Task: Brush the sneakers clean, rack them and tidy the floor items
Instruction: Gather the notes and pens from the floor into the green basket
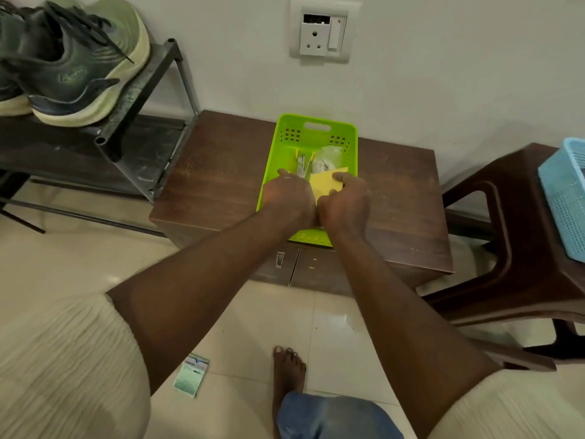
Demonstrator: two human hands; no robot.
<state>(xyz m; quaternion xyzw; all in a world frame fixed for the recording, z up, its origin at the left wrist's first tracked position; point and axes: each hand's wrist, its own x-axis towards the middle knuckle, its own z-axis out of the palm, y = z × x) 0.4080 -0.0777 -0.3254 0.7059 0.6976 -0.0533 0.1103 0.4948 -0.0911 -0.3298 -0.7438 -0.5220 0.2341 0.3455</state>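
Observation:
Two dark green sneakers (72, 58) with pale soles stand on the top shelf of a black metal rack (139, 99) at the upper left. A bright green plastic basket (313, 134) sits on a low brown cabinet (221, 172). Both my hands are inside the basket's near half. My right hand (345, 204) grips a yellow cloth (326, 183) with thumb on top. My left hand (286, 198) is curled beside it, touching the cloth's left edge; its grip is hidden. A yellow-handled brush (304, 161) and clear plastic bag (329, 155) lie deeper in the basket.
A small green-and-white packet (191, 375) lies on the tiled floor near my bare foot (288, 369). A brown plastic stool (512, 248) stands at the right with a light blue basket (566, 198) on it. A wall socket (323, 34) is above the cabinet.

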